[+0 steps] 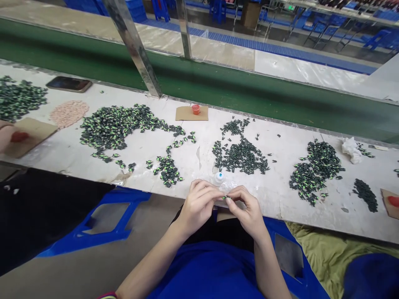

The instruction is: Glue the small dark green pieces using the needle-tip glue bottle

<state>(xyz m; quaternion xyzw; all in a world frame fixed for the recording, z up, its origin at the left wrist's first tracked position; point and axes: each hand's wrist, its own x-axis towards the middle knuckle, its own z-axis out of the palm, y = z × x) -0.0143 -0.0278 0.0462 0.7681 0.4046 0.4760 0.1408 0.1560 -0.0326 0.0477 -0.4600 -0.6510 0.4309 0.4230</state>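
At the table's near edge, my left hand (201, 201) and my right hand (246, 207) meet fingertip to fingertip. Pinched between them is a small green and black piece (226, 197), partly covered by the fingers. Just beyond the hands stands a small white bottle (219, 178) with a blue tip. Past it lies a pile of small dark pieces (245, 157). Left of that, a small cluster of green and black pieces (168, 170) trails off from a bigger pile (115, 124).
A red cup (195, 109) sits on cardboard (183, 113) near the back edge. Farther right are another green and black pile (321, 166) and white tissue (351, 149). A phone (69, 84), pink pieces (69, 113) and another person's hand (4, 135) are at left.
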